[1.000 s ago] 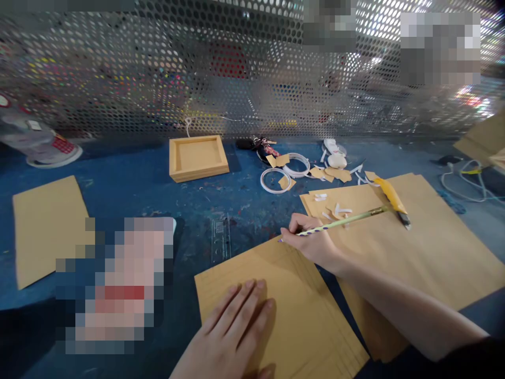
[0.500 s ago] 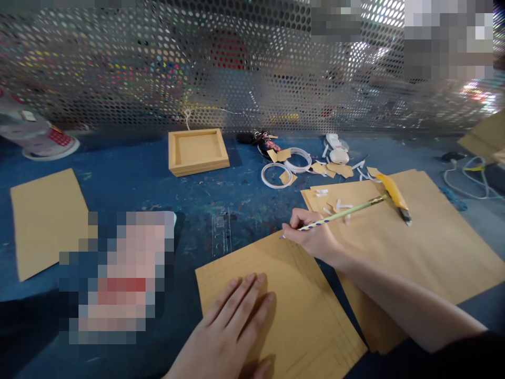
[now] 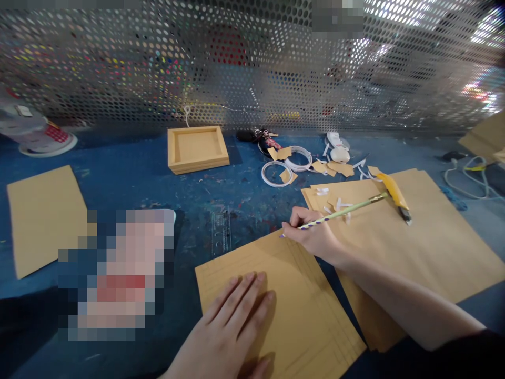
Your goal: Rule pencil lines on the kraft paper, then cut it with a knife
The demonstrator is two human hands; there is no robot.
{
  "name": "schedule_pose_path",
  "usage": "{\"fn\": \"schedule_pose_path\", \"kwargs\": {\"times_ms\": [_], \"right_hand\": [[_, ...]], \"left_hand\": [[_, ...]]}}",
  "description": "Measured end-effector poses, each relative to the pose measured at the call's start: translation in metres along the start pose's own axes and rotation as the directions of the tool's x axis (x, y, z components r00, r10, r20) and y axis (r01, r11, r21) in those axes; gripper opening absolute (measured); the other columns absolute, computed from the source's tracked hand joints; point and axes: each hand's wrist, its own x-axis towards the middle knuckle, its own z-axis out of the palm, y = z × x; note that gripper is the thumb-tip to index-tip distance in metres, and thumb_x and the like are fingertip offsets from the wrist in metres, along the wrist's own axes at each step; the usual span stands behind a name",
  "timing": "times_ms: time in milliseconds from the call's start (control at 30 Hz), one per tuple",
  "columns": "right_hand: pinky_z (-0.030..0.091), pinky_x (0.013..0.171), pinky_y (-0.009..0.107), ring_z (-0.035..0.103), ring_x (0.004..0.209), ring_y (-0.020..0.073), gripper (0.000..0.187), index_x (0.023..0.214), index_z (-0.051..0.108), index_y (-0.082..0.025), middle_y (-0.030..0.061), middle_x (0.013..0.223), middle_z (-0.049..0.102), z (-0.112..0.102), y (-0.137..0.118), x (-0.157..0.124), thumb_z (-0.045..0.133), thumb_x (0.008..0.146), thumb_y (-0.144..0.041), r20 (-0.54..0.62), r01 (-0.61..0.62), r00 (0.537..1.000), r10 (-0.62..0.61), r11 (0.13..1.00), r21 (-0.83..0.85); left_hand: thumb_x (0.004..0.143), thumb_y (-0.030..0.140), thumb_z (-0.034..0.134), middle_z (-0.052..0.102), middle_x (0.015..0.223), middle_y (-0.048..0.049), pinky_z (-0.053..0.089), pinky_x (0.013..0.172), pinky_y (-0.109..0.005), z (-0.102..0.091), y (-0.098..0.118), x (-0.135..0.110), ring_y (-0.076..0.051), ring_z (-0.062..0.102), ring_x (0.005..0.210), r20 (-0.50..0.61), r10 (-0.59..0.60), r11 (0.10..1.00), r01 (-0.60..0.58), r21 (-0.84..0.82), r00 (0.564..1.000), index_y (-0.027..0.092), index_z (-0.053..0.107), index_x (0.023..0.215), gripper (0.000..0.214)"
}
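Observation:
A sheet of brown kraft paper [image 3: 300, 310] lies slanted before me, with faint ruled lines along its edges. My left hand [image 3: 232, 321] rests flat on it, fingers stretched out. Pinched in my right hand [image 3: 311, 234] is a pale green pencil [image 3: 343, 211] with dark oval spots; its tip is at the sheet's far corner. Under my right forearm spreads a stack of larger kraft sheets [image 3: 426, 247]. On that stack sit a yellow utility knife [image 3: 394, 192] and white paper scraps. A clear plastic ruler [image 3: 221, 231] lies beyond the sheet's far edge.
Tape rolls [image 3: 277, 174], a white earphone case [image 3: 340, 154] and keys [image 3: 264, 138] lie toward the back. A wooden tray [image 3: 197, 166] stands near the perforated metal screen [image 3: 158, 63]. At left are another kraft sheet [image 3: 47, 221], a blurred-out object [image 3: 134, 252] and a plastic cup [image 3: 43, 131].
The view has shifted very slightly. Both hands, the pencil and the sheet keep practically the same places.

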Motion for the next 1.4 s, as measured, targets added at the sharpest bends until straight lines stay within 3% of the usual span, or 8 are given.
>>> {"fn": "schedule_pose_path", "kwargs": {"times_ms": [567,1167,1400], "right_hand": [[0.025,0.046,0.023,0.032,0.047,0.0081,0.034,0.059,0.038,-0.021,-0.0080,0.052,0.037,0.0000,0.0053,-0.0006,0.064,0.079,-0.028,0.007,-0.023,1.000,0.022,0.999,0.040],[0.025,0.047,0.023,0.032,0.049,0.0081,0.036,0.058,0.036,-0.021,-0.0082,0.053,0.037,-0.0018,0.0036,0.0009,0.067,0.076,-0.026,0.023,-0.010,1.000,0.009,1.000,0.027],[0.027,0.048,0.024,0.038,0.050,0.0090,0.036,0.057,0.035,-0.021,-0.0075,0.054,0.041,-0.0022,0.0059,0.0017,0.067,0.073,-0.024,0.047,-0.029,0.999,0.028,0.999,0.028]], "left_hand": [[0.077,0.047,0.062,0.051,0.140,-0.0159,0.042,0.101,-0.039,-0.0051,0.0006,0.0037,-0.028,0.046,0.131,0.012,0.007,1.000,-0.007,0.019,1.000,0.013,0.053,0.133,0.066],[0.077,0.044,0.061,0.049,0.142,-0.0159,0.040,0.103,-0.040,-0.0036,0.0006,0.0049,-0.029,0.042,0.133,-0.002,-0.004,1.000,0.004,-0.004,1.000,0.013,0.052,0.134,0.066],[0.078,0.046,0.061,0.049,0.142,-0.0143,0.038,0.105,-0.039,-0.0021,0.0000,0.0007,-0.028,0.041,0.134,0.006,-0.012,1.000,0.012,-0.003,1.000,0.014,0.052,0.135,0.066]]}}
